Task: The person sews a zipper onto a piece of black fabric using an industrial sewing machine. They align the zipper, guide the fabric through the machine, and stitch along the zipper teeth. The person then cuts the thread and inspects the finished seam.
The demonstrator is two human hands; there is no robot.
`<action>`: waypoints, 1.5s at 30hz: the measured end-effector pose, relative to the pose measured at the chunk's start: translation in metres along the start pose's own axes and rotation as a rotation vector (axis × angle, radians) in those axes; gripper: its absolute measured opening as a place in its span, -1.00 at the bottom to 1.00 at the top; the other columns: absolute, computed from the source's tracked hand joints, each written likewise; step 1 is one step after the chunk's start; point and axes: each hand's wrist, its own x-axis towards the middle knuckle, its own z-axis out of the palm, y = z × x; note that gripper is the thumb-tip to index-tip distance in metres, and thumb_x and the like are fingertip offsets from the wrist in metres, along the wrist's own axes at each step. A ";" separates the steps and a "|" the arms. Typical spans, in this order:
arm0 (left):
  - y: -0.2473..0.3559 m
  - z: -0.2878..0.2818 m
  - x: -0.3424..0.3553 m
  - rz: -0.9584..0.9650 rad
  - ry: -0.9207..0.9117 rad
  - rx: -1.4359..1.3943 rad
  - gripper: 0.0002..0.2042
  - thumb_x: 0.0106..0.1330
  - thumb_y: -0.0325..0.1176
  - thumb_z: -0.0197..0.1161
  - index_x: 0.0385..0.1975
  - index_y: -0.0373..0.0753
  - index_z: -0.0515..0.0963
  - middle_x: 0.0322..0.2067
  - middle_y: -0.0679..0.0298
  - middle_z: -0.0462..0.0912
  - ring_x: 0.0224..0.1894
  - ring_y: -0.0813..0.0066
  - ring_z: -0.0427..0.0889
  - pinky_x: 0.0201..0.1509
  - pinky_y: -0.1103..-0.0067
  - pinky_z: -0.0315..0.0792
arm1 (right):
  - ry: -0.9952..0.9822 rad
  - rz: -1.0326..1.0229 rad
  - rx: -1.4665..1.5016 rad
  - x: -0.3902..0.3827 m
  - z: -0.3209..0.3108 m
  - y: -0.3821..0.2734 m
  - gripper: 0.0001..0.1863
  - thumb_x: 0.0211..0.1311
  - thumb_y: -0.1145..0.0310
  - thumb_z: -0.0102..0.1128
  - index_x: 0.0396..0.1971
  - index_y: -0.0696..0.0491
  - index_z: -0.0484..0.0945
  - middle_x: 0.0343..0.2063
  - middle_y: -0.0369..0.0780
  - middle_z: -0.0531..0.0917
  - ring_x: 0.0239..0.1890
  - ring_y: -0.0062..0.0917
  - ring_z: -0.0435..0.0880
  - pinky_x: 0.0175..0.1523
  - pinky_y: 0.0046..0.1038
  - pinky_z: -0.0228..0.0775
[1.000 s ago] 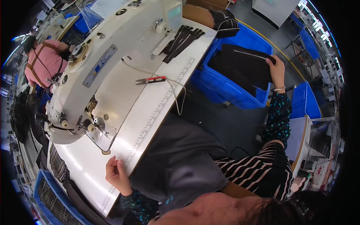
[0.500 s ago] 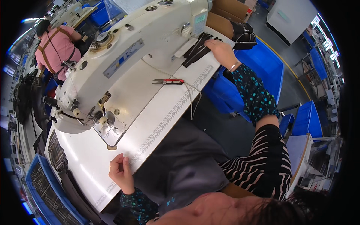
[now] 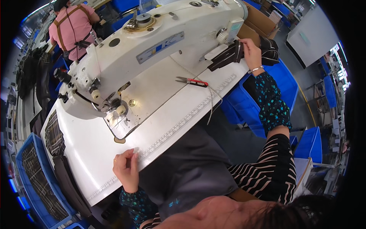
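Observation:
My right hand (image 3: 252,56) is at the far right end of the sewing machine table, fingers closed on a dark fabric strip (image 3: 238,51). More dark strips (image 3: 223,60) with pale edges lie in a pile beside it, below the machine's handwheel. Near the table's front edge, my left hand (image 3: 127,170) is pinched, thumb against fingers. A tiny whitish bit shows at its fingertips, too small to name. The white sewing machine (image 3: 126,49) stands behind, its needle area (image 3: 118,110) lit. Red-handled thread snips (image 3: 192,81) rest on the table between the hands.
A pale cord (image 3: 212,100) hangs over the table's front edge, across the printed ruler (image 3: 183,110). Blue bins (image 3: 280,82) stand at the right; another blue bin (image 3: 68,206) with plaid cloth is at the left. Another person (image 3: 72,30) sits at the far left.
The view has shifted, so machine and table sit farther right. My right hand has lifted a strip's end upright from the pile. My left hand stays pinched near the front edge.

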 end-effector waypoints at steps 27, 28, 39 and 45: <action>-0.203 -0.197 0.201 -0.275 0.264 1.100 -0.72 0.39 -0.11 0.34 -0.27 -0.23 0.73 -0.26 0.09 0.80 -0.10 0.02 0.77 -0.02 0.17 0.63 | -0.378 -0.865 0.434 -0.105 0.044 -0.273 -0.64 -0.12 0.64 0.24 -0.20 0.19 0.69 -0.14 -0.13 0.76 -0.03 -0.17 0.77 0.04 -0.23 0.68; -0.208 -0.196 0.209 -0.335 0.222 1.120 -0.70 0.37 -0.10 0.35 -0.28 -0.24 0.73 -0.26 0.08 0.80 -0.11 0.01 0.78 -0.02 0.16 0.63 | -0.403 -0.852 0.439 -0.106 0.045 -0.270 -0.63 -0.14 0.64 0.23 -0.20 0.19 0.69 -0.14 -0.13 0.76 -0.03 -0.16 0.76 0.04 -0.22 0.68; -0.163 -0.252 0.180 -0.270 0.630 0.471 -0.77 0.43 -0.19 0.37 -0.26 -0.24 0.78 -0.36 0.15 0.81 -0.31 0.25 0.81 -0.13 0.38 0.65 | -0.421 -0.813 0.452 -0.107 0.046 -0.274 -0.54 -0.21 0.61 0.18 -0.15 0.17 0.68 -0.13 -0.13 0.75 -0.08 -0.16 0.74 -0.01 -0.20 0.65; -0.030 -0.161 0.037 -0.392 -0.107 -0.512 -0.86 0.62 -0.33 0.17 -0.23 -0.20 0.50 -0.31 0.56 0.49 -0.26 0.84 0.40 -0.16 0.77 0.29 | -0.505 -0.875 0.379 -0.104 0.039 -0.279 -0.52 -0.16 0.51 0.25 -0.09 0.16 0.69 -0.26 -0.18 0.67 -0.23 -0.23 0.67 -0.03 -0.26 0.62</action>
